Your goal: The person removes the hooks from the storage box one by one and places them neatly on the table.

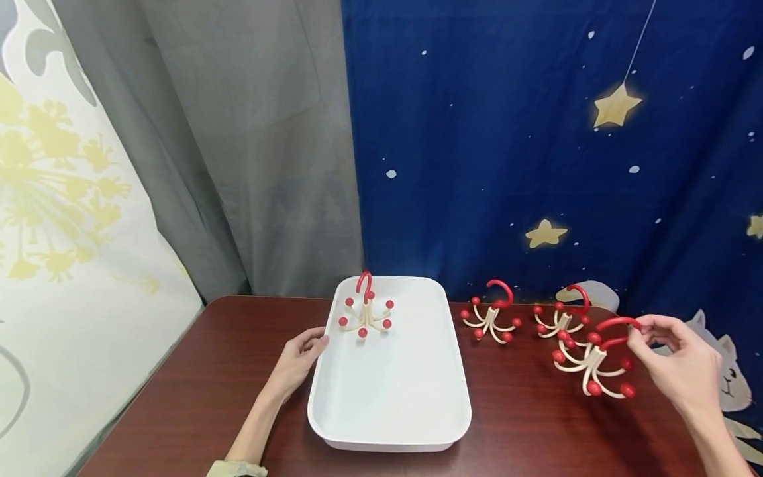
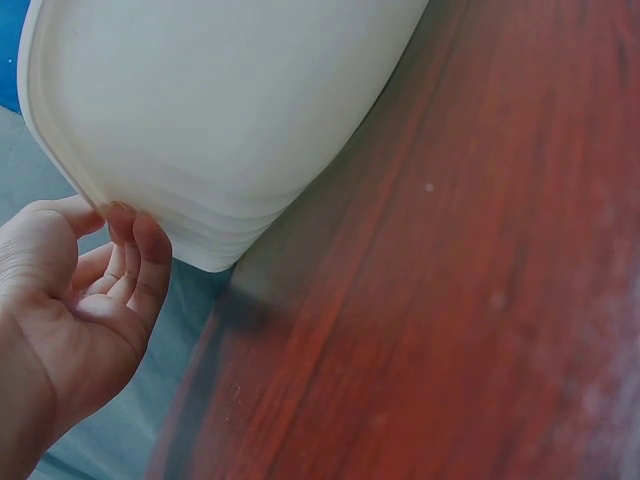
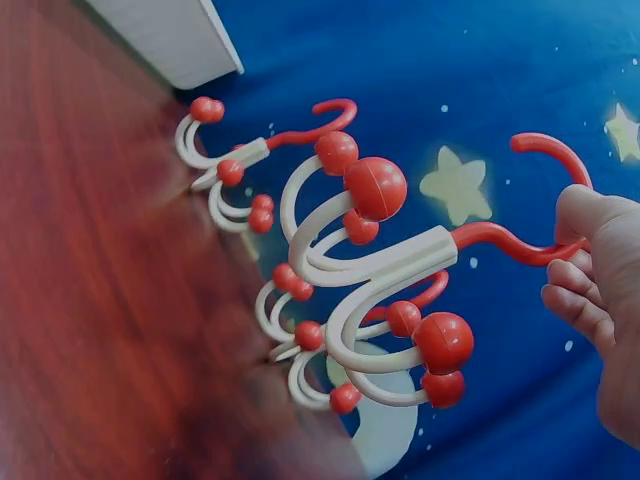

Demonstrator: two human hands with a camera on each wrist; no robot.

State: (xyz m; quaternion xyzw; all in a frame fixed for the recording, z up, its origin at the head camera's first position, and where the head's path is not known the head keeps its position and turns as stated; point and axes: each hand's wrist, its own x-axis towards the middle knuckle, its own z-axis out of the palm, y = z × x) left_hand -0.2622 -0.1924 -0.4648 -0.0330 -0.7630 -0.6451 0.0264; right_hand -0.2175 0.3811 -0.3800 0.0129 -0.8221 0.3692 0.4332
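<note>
Right grip (image 1: 682, 364): closed, thumb and fingers pinching the red crook of a hanger (image 1: 595, 358), raised over the counter (image 1: 518, 424). Hanger lies left of the grip, long axis sloping down-left in head view. White tray (image 1: 393, 391) farther left; left grip (image 1: 298, 358) nearer it, pinching its left rim. Another hanger (image 1: 562, 322) partly masked by the held one; right fingertips partly hidden.
</note>
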